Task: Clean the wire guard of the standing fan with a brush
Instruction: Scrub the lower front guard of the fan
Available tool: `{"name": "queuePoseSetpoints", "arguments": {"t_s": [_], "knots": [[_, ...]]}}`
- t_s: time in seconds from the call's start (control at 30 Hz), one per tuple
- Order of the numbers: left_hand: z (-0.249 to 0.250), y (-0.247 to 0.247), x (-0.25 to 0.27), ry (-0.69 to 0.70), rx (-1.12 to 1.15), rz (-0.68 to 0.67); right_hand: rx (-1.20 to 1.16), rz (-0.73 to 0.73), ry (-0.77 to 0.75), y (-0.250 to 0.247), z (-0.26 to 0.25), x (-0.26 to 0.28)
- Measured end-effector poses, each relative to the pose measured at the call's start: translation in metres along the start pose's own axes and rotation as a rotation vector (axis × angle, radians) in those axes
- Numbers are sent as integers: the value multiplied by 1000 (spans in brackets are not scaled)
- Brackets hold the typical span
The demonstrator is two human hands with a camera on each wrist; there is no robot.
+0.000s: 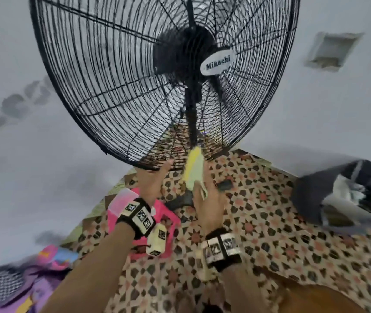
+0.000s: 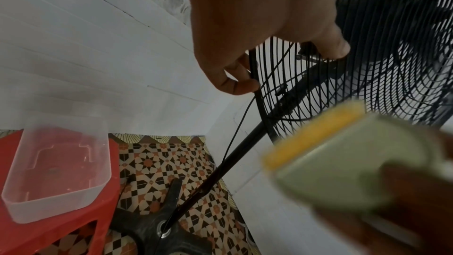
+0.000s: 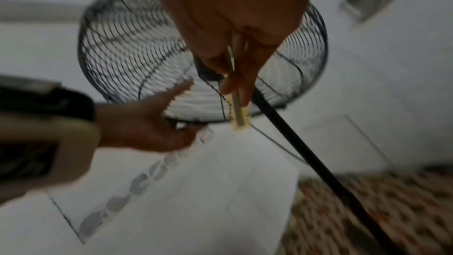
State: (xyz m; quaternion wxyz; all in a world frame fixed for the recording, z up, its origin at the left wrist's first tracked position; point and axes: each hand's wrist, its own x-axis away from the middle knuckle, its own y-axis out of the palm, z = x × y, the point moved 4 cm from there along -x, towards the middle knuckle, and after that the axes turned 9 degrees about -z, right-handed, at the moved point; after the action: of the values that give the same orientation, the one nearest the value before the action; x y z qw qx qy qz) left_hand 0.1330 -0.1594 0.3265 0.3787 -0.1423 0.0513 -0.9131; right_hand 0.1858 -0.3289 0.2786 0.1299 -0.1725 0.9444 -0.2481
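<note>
1. The brush (image 1: 194,171) is gripped in the right hand (image 1: 207,199), fingers and thumb curled round its pale green handle; its yellow bristles are pressed to the lower rim of the wire guard (image 1: 116,71).
2. The bottom rim of the guard is held by the left hand (image 1: 151,182), fingers curled over it just left of the brush.
3. The guard is seen tilted above the hands, a white badge (image 1: 218,62) at its centre, on the black pole (image 2: 220,174) of the fan.
4. A clear plastic tub (image 2: 58,170) is set on a red stool (image 2: 36,234) at the near left, on the patterned floor (image 1: 270,222).
</note>
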Motion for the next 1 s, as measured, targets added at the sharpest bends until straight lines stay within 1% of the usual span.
{"name": "queuePoseSetpoints", "arguments": {"t_s": [0.07, 0.1, 0.17, 0.23, 0.27, 0.33, 0.43, 0.57, 0.63, 0.67, 0.77, 0.83, 0.9, 0.97, 1.0], "knots": [[-3, -1, -3, -16, 2, -3, -93, -67, 84, 12, 9, 29], [-4, -3, -5, -16, -11, 2, -175, -65, 129, 13, 10, 40], [-8, -4, -8, -10, -24, 10, -305, 59, 112, 9, 7, 46], [-14, -4, -13, -11, -18, 4, -358, 182, 114, 11, 12, 41], [-16, -3, -14, -15, -10, 0, -361, 215, 125, 16, 14, 37], [-20, -3, -18, -11, -3, -4, -367, 217, 139, 30, 18, 31], [-21, -6, -23, -10, 19, -2, -365, 188, 151, 46, 22, 30], [-27, -9, -27, -29, -3, -6, -289, 69, 220, 59, 30, 29], [-29, -11, -29, -22, 0, -10, -221, 5, 217, 62, 31, 26], [-32, -11, -30, -33, -8, -17, -233, -10, 219, 65, 33, 23], [-29, -10, -30, -19, -32, -34, -287, -65, 311, 76, 32, 12], [-31, -11, -34, 1, -43, -15, -295, -128, 368, 87, 29, 2], [-33, -11, -32, -41, -29, -16, -290, -176, 405, 97, 28, -6], [-29, -12, -31, -45, -69, -23, -244, -186, 407, 94, 29, -10], [-30, -11, -30, -54, -71, -30, -242, -169, 393, 92, 34, -10]]}}
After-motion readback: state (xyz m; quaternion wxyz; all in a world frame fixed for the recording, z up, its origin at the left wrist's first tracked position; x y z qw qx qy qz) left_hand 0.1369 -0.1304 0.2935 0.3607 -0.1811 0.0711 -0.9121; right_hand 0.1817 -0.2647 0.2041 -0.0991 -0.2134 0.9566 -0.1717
